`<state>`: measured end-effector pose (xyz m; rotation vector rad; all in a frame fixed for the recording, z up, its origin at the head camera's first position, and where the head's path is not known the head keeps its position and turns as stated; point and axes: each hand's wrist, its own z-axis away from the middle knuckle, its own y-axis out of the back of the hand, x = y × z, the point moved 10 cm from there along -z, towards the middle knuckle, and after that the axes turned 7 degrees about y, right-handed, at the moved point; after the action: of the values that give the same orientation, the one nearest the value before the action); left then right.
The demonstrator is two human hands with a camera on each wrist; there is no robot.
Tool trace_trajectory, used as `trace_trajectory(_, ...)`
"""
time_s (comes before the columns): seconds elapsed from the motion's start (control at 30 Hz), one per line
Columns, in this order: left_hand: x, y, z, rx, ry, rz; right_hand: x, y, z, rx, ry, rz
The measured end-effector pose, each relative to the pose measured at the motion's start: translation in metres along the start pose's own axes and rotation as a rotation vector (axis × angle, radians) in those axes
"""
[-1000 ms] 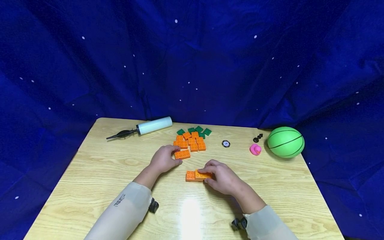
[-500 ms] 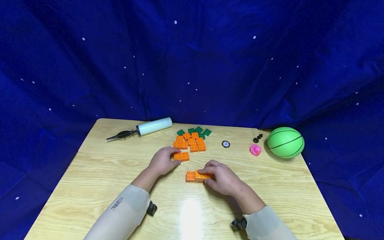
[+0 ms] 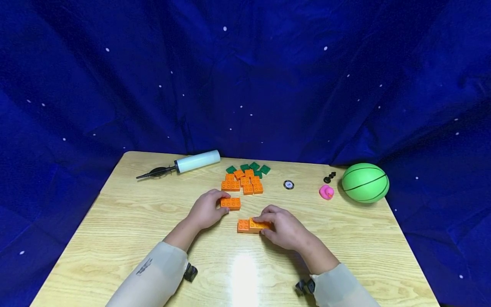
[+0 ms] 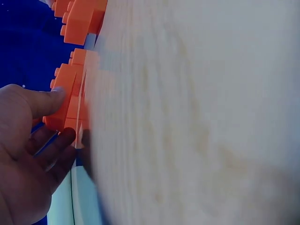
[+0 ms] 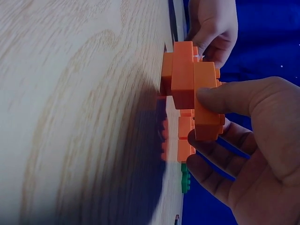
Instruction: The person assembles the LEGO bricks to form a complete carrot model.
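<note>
In the head view my left hand point(image 3: 206, 209) pinches a long orange building block point(image 3: 232, 204) at its left end, between thumb and fingers. The left wrist view shows that block point(image 4: 64, 103) with the thumb on its near side. To the right and nearer my body, my right hand point(image 3: 285, 228) grips the right end of two joined orange blocks. In the right wrist view the upper block point(image 5: 206, 123) sits offset on the lower block point(image 5: 183, 72), and my thumb presses the upper one's side. In the head view, the lower block's studs point(image 3: 243, 224) show at the left.
Behind the hands lies a cluster of loose orange blocks point(image 3: 247, 181), with several green blocks point(image 3: 255, 166) behind it. A hand pump point(image 3: 197, 161) lies back left. To the right are a poker chip point(image 3: 289, 184), a pink rubber duck point(image 3: 326, 192), a small black object point(image 3: 327, 179) and a green ball point(image 3: 365, 182).
My left hand has drawn the long orange block a little toward my body and slightly left, away from the cluster. The right hand and its joined blocks have stayed in place.
</note>
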<state>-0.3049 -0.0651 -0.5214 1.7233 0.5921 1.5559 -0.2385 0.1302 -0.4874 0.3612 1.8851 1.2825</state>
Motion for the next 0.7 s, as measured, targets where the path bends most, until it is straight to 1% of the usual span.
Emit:
trace_trajectory(0.13, 0.003, 0.002, 0.004, 0.008, -0.016, 0.023, 0.001, -0.001, 0.0, -0.005, -0.003, 0.004)
trace_trajectory(0.3, 0.005, 0.003, 0.01, 0.005, -0.016, 0.054, 0.002, -0.001, 0.0, -0.01, -0.017, 0.01)
trace_trajectory(0.4, 0.006, 0.004, 0.014, 0.008, -0.017, 0.076, 0.001, 0.0, -0.001, -0.008, -0.012, 0.016)
trace_trajectory(0.7, 0.011, 0.007, 0.023, 0.018, -0.037, 0.176, 0.0, -0.001, 0.0, -0.005, -0.006, 0.023)
